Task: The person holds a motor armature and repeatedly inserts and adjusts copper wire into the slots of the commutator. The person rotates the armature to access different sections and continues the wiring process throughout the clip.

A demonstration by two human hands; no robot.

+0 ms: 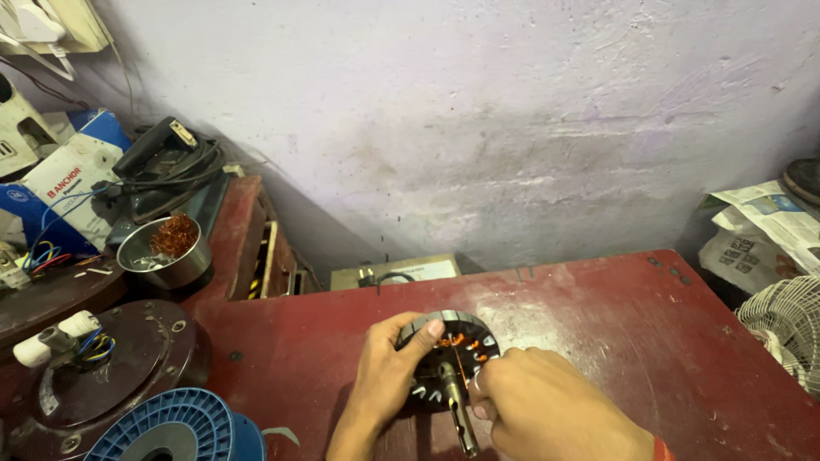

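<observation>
A round metal motor stator [453, 354] with copper windings in its slots and a steel shaft sticking toward me rests on the red table [615, 341]. My left hand [384, 376] grips its left rim, thumb over the top edge. My right hand [547, 410] is closed at the stator's right side, fingertips pinching at a thin copper wire near the windings; the wire itself is barely visible.
A steel bowl of copper wire scraps [166, 248] stands at the left, with a dark round motor cover [102, 376] and a blue plastic spool [171, 427] below it. Boxes and cables lie at the far left, newspapers [769, 226] and a white fan grille [786, 329] at the right.
</observation>
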